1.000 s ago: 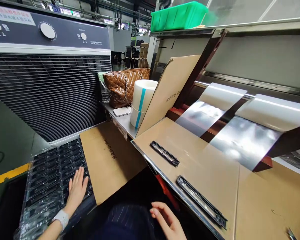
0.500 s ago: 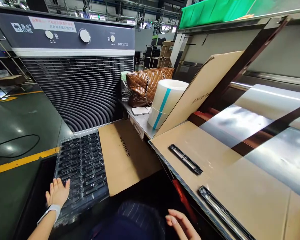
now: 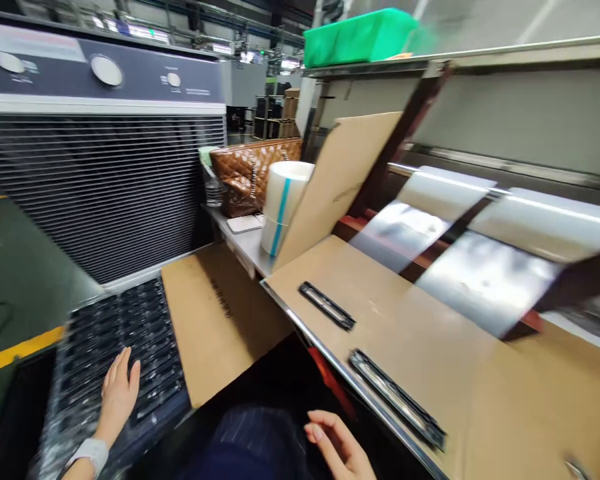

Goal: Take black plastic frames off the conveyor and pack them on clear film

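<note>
My left hand (image 3: 117, 393) lies flat with fingers stretched on a clear plastic tray of black parts (image 3: 130, 340) low at the left. My right hand (image 3: 337, 447) hovers over my lap at the bottom centre, fingers loosely curled and apart, holding nothing. Two long black strip parts (image 3: 327, 305) (image 3: 397, 400) lie on the cardboard-covered bench (image 3: 410, 333) to the right, apart from both hands.
A large air cooler (image 3: 100, 173) stands at the left. A cardboard sheet (image 3: 215, 320) lies beside the tray. A film roll with a blue stripe (image 3: 283, 203), a brown quilted bag (image 3: 247, 173) and shiny film sheets (image 3: 480, 267) sit on the bench; a green bin (image 3: 360, 33) is overhead.
The view has swung back to the right after panning left. My left hand stays flat on the tray, now nearer its front left part. My right hand has barely moved.
</note>
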Tool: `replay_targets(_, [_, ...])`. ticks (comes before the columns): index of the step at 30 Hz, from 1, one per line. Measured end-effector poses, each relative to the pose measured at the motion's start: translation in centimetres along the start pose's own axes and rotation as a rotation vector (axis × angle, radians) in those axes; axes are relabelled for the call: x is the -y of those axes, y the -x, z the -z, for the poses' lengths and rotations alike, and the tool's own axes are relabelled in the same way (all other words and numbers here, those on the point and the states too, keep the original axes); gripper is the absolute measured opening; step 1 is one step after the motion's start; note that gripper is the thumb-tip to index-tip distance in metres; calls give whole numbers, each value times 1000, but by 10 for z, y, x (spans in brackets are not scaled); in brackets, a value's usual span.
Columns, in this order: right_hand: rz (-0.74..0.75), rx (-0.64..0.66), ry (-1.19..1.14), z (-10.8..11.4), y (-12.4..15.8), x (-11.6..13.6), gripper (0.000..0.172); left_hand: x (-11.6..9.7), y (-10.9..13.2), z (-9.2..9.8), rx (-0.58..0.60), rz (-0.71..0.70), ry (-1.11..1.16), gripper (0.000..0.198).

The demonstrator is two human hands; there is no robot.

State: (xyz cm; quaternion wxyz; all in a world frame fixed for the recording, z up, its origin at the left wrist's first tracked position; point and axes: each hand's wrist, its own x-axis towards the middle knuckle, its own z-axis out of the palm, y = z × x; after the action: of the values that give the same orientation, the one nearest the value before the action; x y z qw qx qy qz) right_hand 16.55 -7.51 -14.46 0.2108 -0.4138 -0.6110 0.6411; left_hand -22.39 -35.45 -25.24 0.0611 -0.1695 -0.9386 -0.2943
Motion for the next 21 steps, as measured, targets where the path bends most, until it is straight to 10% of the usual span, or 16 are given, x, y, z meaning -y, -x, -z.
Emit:
replay_targets(4, [111, 8, 112, 2, 29, 40, 29, -93, -14, -24, 208, -327, 224, 55])
replay_targets(13, [483, -580, 484, 44, 64, 103, 20, -351, 18, -12, 557, -1138, 707, 34])
replay_targets(17, [470, -543, 585, 65, 46, 103, 36, -402, 20, -21, 610, -1302, 742, 35])
replay_targets(21, [481, -460, 625, 69, 38, 115, 52, -407, 13, -32, 658, -1360, 675, 49])
